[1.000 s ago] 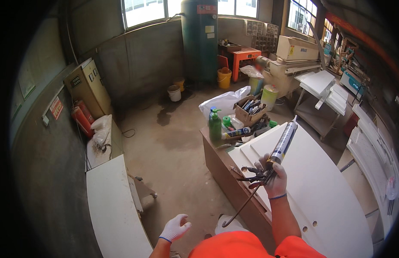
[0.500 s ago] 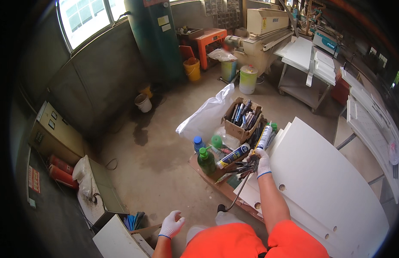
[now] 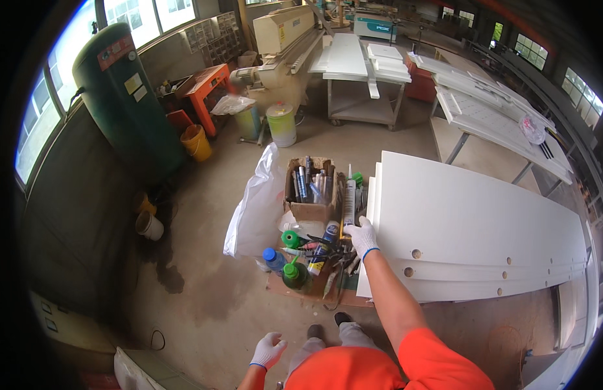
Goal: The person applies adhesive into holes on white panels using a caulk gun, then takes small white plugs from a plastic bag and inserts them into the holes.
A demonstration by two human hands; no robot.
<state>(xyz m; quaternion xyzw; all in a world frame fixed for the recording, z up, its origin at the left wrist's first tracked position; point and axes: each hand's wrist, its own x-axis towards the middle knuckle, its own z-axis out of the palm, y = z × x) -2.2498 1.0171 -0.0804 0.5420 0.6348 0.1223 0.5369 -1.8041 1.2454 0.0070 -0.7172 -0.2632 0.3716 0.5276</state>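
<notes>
My gloved right hand [image 3: 362, 238] is closed at the rear end of a caulking gun. A white sealant tube [image 3: 349, 203] sits in the gun, its nozzle pointing away from me, among the clutter beside the white panels. Part of the gun's frame is hidden by the hand and the tools around it. My gloved left hand [image 3: 268, 351] hangs low near my legs, holding nothing, fingers slightly apart. Left of the gun lies a blue-and-yellow sealant tube [image 3: 323, 249]. Green-capped bottle [image 3: 295, 274] and blue-capped bottle [image 3: 273, 259] stand at the near left corner.
A cardboard box [image 3: 309, 212] of marker-like tubes stands behind the bottles, next to a white plastic bag [image 3: 254, 205]. Stacked white panels [image 3: 470, 227] extend to the right. Farther off are buckets [image 3: 281, 125], a green tank [image 3: 127, 97] and a panel-laden cart [image 3: 361, 107].
My view has turned to the right. My right hand has lowered the caulking gun with its tube into the clutter by the panels. The left hand stays low and free.
</notes>
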